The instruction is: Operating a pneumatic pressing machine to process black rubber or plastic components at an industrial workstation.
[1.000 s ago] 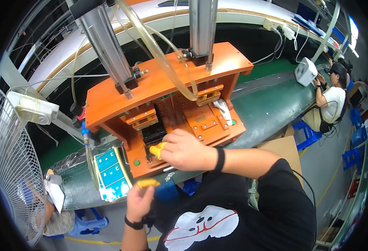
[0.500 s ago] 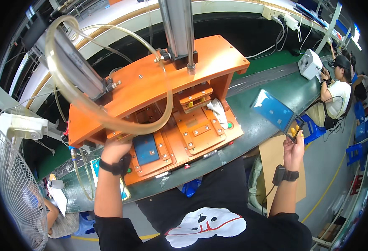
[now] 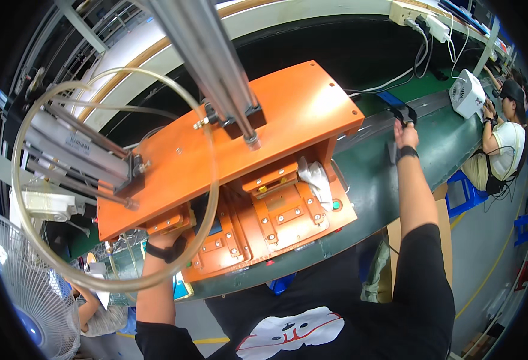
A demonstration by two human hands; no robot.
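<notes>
At the right, my right hand (image 3: pixel 406 135) is stretched out over the green bench with its fingers closed on the near end of a flat blue panel with a black frame (image 3: pixel 404 112). The panel is seen nearly edge-on. My left hand (image 3: pixel 165 239) reaches in under the left side of an orange two-station press (image 3: pixel 288 102); its fingers are hidden there and blurred. Beside it, part of a blue plate (image 3: pixel 216 228) shows in the left station. A crumpled white cloth (image 3: pixel 316 183) lies at the right station, by a green button (image 3: pixel 336 205).
A clear air hose (image 3: pixel 21 198) loops in front of the press, and metal cylinders (image 3: pixel 201 54) rise above it. The green bench (image 3: pixel 372 180) runs off to the right, toward a small white fan (image 3: pixel 468 94) and a co-worker (image 3: pixel 504 129). A caged fan (image 3: pixel 33 294) stands at left.
My right hand has moved forward, carrying the blue panel away over the bench; the panel has tilted nearly edge-on. My left hand stays at the press's left side. The view has shifted.
</notes>
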